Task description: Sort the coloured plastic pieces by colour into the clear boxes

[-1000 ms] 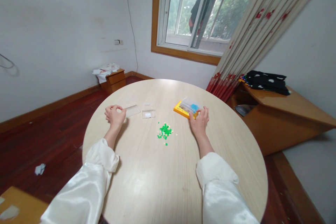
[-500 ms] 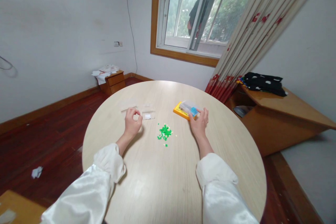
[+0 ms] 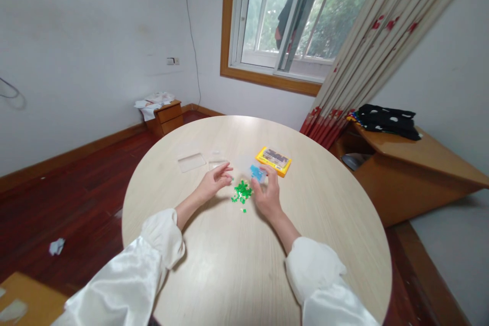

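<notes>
1. The right hand [image 3: 268, 197] pinches a clear pack of blue pieces [image 3: 256, 173], just lifted off the yellow box [image 3: 273, 161] and brought beside the green pieces [image 3: 242, 191].
2. The left hand [image 3: 211, 185], fingers parted, moves in from near the clear case [image 3: 191, 162].
3. On the bench [image 3: 229, 265], pack and green pieces now appear within both hands' reach.

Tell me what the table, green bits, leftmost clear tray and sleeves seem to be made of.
Table: probably wood-look laminate, satin; pale, streaky grain and soft sheen.
Green bits: likely plastic; bright, even color, but too small to be sure.
Clear tray: probably thin, smooth plastic; the table shows through.
Sleeves: perhaps satin-like cloth, glossy; bright highlights run along the folds.
</notes>
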`<state>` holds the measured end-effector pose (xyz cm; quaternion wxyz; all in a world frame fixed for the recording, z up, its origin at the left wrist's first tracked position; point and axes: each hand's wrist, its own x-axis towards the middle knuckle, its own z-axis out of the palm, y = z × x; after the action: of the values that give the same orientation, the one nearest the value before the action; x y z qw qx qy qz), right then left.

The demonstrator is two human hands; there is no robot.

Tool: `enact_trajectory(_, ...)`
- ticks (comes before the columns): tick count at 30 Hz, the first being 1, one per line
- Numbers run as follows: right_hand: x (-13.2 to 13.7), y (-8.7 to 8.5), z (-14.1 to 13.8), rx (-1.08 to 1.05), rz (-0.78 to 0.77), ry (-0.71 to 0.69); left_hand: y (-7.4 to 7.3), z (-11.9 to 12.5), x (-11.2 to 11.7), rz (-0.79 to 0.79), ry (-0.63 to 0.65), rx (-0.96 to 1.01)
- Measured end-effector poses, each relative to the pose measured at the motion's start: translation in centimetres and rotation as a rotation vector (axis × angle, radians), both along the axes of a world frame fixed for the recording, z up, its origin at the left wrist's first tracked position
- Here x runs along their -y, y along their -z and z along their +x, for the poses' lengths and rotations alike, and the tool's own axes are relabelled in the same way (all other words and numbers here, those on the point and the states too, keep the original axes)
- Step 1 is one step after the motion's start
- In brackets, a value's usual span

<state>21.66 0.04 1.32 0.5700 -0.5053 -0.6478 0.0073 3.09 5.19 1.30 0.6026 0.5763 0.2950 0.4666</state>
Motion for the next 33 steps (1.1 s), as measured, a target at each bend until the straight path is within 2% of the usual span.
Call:
enact_trajectory(2, 1.1, 0.0, -1.4, 0.059, -0.037, -0.086, -0.1, 0.3, 0.4, -0.045, 0.105, 0.075)
enact_trajectory(5, 1.8, 0.0, -2.3, 0.114, -0.099, -0.151, -0.1, 0.7, 1.0, -0.078, 0.152, 0.15)
enact_trajectory(11, 1.8, 0.1, -2.3, 0.253, -0.102, -0.151, -0.2, 1.4, 1.8, -0.083, 0.066, 0.13)
enact_trajectory(21, 1.6, 0.3, -2.5, 0.471, -0.015, -0.148, -0.6, 1.7, 2.2, -0.041, 0.025, 0.108)
enact_trajectory(24, 1.5, 0.4, -2.2, 0.447, -0.041, -0.138, -0.5, 1.7, 2.3, -0.041, 0.021, 0.098)
enact_trajectory(29, 1.3, 0.5, -0.8, 0.263, -0.196, -0.026, -0.6, 1.5, 2.5, -0.012, 0.073, 0.059)
enact_trajectory(33, 1.1, 0.6, -0.8, 0.213, -0.22, -0.039, -0.7, 1.0, 2.2, 0.011, 0.093, 0.041)
